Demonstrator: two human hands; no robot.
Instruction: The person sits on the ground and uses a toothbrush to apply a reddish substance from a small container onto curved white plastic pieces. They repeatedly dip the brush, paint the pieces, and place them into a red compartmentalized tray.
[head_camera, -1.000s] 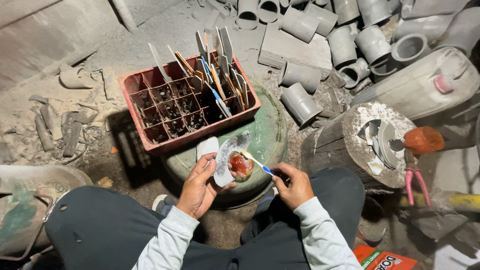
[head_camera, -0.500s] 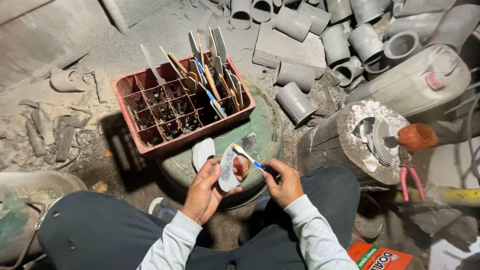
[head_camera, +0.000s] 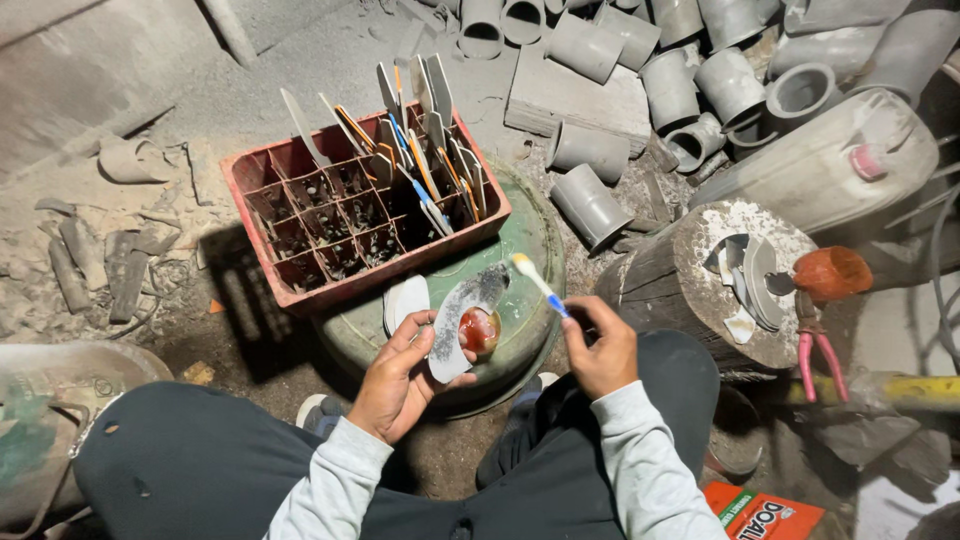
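Since half a second ago the toothbrush (head_camera: 537, 284) has lifted clear of the curved white plastic piece (head_camera: 456, 322), its bristle end now pointing toward the upper left above it; the right hand (head_camera: 600, 347) has its fingers clenched round the blue handle; the left hand (head_camera: 398, 378), centre of the frame, grasps the plastic piece together with a small round reddish tin (head_camera: 480, 330); one red compartmented crate (head_camera: 300, 190), upper centre, holds many flat blades stood on end, resting on one dusty green drum lid (head_camera: 530, 240); roughly a dozen grey pipe offcuts (head_camera: 590, 205) lie at the upper right; one wooden stump (head_camera: 660, 285) carries white shards
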